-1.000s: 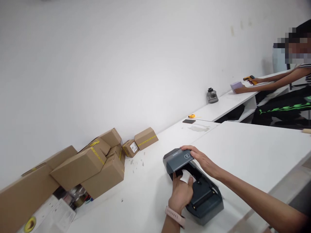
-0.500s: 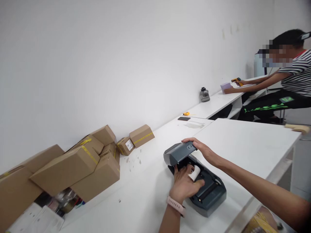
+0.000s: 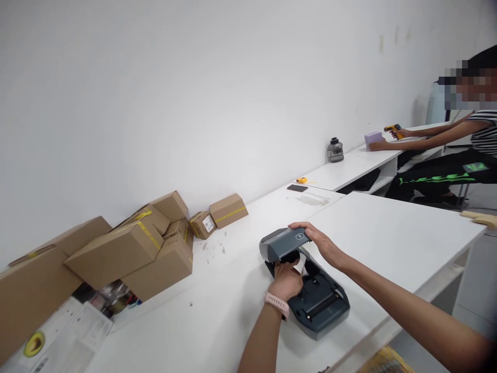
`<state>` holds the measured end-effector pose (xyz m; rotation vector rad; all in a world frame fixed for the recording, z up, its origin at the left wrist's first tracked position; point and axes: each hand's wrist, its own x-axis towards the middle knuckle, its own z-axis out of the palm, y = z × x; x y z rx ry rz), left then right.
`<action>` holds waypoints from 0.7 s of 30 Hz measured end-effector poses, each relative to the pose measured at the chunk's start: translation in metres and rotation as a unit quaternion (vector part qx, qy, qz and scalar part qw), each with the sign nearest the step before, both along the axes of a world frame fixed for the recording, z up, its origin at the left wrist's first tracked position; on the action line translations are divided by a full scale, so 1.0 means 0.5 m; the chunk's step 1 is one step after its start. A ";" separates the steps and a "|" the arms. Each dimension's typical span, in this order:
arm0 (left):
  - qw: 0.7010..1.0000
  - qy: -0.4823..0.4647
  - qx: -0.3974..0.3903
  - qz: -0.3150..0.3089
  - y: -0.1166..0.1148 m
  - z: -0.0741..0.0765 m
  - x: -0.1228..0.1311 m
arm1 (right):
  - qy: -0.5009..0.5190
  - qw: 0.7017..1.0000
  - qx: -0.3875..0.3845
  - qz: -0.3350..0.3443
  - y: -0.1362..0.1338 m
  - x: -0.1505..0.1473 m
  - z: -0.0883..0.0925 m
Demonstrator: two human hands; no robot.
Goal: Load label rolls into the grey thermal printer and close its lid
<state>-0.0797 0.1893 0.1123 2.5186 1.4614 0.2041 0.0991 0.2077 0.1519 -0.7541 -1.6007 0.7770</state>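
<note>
A dark grey label printer (image 3: 324, 326) rests on the white table with its lid (image 3: 281, 244) raised. My right hand (image 3: 320, 241) grips the lid's upper edge, fingers over the top, and holds it up. Inside the printer's open bay, under the lid, is my left hand (image 3: 288, 280), with a pink band on its wrist. Its fingers are bent round a small white paper roll (image 3: 300, 264); the fingertips are partly hidden by the roll and the lid's shadow. A black roller (image 3: 322, 305) lies across the near end of the bay.
Cardboard boxes (image 3: 116, 254) are piled at the left along the wall, with plastic packets (image 3: 83, 336) before them. Further back lie a phone (image 3: 297, 188), a yellow tape measure (image 3: 302, 180) and a dark bottle (image 3: 335, 150). At right, another person holds a yellow gun-shaped tool (image 3: 394, 130) and a lilac box (image 3: 373, 140).
My left hand has gone deeper under the lid with the paper roll, its thumb now tucked in. My right hand still holds the lid up. The view has shifted slightly.
</note>
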 end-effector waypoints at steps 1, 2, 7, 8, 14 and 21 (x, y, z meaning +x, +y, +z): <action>1.000 -0.009 0.001 0.006 -0.002 0.000 -0.001 | -0.002 1.000 0.001 0.003 -0.001 0.002 -0.002; 1.000 -0.020 0.000 0.015 -0.004 0.000 -0.001 | -0.004 1.000 0.003 0.005 -0.002 0.003 -0.005; 0.997 -0.061 0.003 0.049 -0.020 0.009 0.005 | -0.020 0.999 0.016 0.024 -0.010 0.015 -0.018; 0.996 -0.066 0.007 0.055 -0.024 0.009 0.009 | -0.023 0.999 0.019 0.028 -0.011 0.016 -0.019; 0.995 -0.066 0.010 0.073 -0.055 0.002 0.031 | -0.012 0.998 0.034 0.046 -0.006 0.021 -0.018; 0.984 -0.096 0.054 0.143 -0.128 -0.024 0.050 | -0.006 0.998 0.042 0.051 0.006 0.021 -0.039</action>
